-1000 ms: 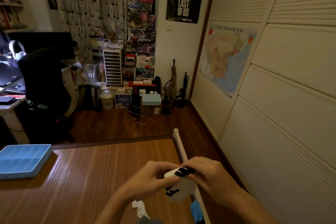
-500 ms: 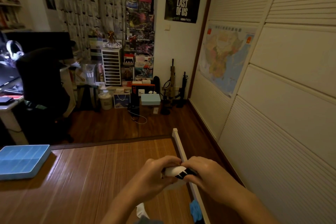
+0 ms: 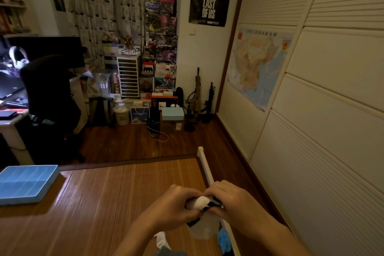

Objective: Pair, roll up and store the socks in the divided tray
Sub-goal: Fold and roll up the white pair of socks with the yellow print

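A bamboo mat is spread in a dim, cluttered room. A blue divided tray is set at its left edge. Far right of the tray, a white sock with black stripes is gripped between the left hand and the right hand, the fingers of both curled round it. Nearer the camera, a loose white sock and, further right of the tray, a blue sock are seen by the white rail.
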{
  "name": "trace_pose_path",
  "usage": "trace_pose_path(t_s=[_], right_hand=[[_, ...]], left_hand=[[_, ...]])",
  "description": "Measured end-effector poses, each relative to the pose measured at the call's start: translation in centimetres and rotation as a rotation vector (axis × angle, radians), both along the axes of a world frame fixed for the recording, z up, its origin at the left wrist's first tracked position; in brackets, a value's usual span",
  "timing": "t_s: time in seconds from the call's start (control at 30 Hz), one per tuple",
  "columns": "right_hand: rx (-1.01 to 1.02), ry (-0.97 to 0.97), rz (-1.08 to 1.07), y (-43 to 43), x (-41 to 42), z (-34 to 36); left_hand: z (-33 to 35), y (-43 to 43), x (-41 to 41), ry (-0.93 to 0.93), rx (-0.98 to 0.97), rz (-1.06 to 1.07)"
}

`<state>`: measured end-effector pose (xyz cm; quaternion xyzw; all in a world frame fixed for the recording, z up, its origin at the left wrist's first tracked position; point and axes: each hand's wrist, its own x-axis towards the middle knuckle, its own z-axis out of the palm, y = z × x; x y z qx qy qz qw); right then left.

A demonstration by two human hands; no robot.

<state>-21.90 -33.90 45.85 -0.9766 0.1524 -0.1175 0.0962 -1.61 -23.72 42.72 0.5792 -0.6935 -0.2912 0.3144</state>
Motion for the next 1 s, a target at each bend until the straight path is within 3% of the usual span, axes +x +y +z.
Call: trace_pose_path(t_s=[0.27,0.53,0.83,1.0], right_hand=[[0.018,0.043,-0.064,-0.2,0.1,0.0],[-0.235,-0.024,0.012,0.0,-0.3,0.4],[-0.081,0.021,-0.048,0.0,0.2,-1.0],[-0.206,-0.012,0.011,-0.2,0.0,-1.1]], left_hand=[[-0.7,-0.7,-0.3,-0.320,-0.156,0.108],[-0.3,-0.2,-0.2,-0.035,-0.016,0.021],[-0.9,-0.3,-0.9,-0.281,-0.153,0.165],[-0.6,-0.4,-1.0,-0.190,-0.044,0.119]])
